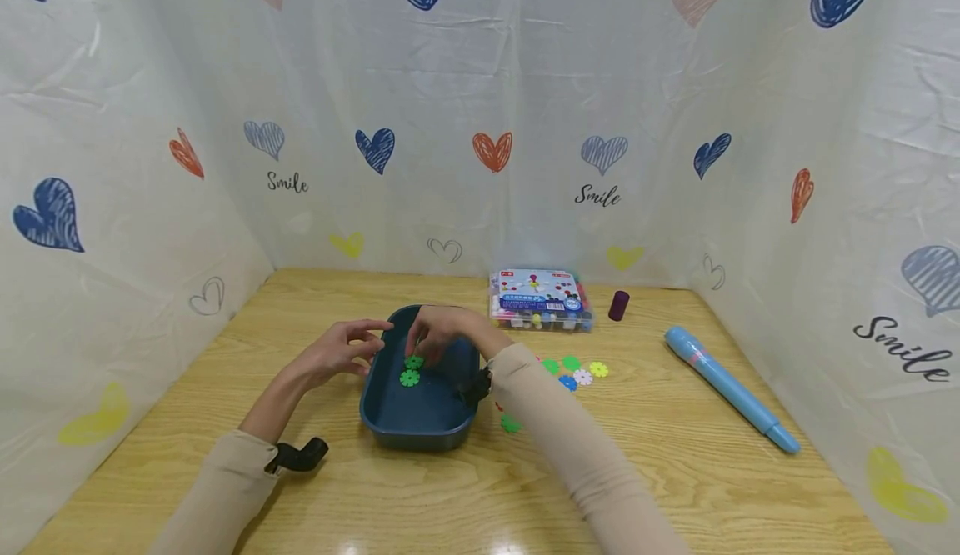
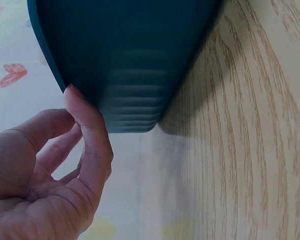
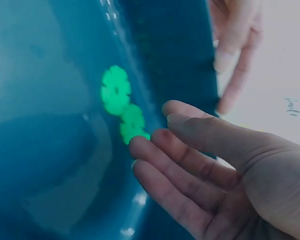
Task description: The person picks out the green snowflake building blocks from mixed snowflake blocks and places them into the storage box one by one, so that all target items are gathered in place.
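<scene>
A dark blue tray with raised walls stands on the table. My left hand is at its left wall, a fingertip touching the rim in the left wrist view, fingers loosely bent. Over the inside of the tray, my right hand reaches down to the green notched plastic discs. In the right wrist view, its fingertips are close beside the green discs, and nothing shows between thumb and fingers. The discs lie near the tray's left wall, one partly hidden by the fingers.
Right of the tray lie several loose discs, among them a yellow disc and a blue disc, some behind the right sleeve. A clear box with a printed label, a dark purple cylinder and a long blue pen-shaped object stand farther off.
</scene>
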The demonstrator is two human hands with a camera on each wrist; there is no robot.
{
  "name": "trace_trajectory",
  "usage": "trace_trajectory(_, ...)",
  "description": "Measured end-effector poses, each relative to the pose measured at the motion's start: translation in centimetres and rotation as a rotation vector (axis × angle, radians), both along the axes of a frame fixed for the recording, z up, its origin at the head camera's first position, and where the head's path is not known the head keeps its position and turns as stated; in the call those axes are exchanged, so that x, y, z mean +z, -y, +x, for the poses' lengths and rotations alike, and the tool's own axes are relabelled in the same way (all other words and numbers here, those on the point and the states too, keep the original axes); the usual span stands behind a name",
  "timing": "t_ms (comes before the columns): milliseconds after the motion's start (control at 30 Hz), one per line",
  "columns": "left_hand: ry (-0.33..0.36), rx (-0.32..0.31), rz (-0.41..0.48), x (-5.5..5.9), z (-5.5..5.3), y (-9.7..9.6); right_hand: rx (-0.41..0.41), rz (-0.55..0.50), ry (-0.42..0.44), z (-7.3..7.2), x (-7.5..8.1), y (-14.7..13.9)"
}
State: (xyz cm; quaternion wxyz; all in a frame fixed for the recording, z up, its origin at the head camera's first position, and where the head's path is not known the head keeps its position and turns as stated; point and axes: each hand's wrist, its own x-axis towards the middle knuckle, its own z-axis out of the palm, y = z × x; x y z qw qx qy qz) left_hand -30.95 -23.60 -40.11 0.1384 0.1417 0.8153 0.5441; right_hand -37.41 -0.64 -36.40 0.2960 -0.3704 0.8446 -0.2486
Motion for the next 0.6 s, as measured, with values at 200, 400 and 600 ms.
trace_trajectory(200, 0.008, 0.016, -0.001, 0.0, 0.1, -0.1, 0.021, -0.011, -0.066, 0.3, 2.4, -1.9)
trace_trajectory(400, 0.014, 0.030, -0.007, 0.0, 0.1, -0.2, 0.007, -0.005, -0.152, 1.0, 4.4, -5.0)
trace_trajectory(600, 0.012, 0.032, -0.001, 0.0, 0.1, -0.2, -0.004, -0.004, -0.233, 1.7, 5.1, -8.9)
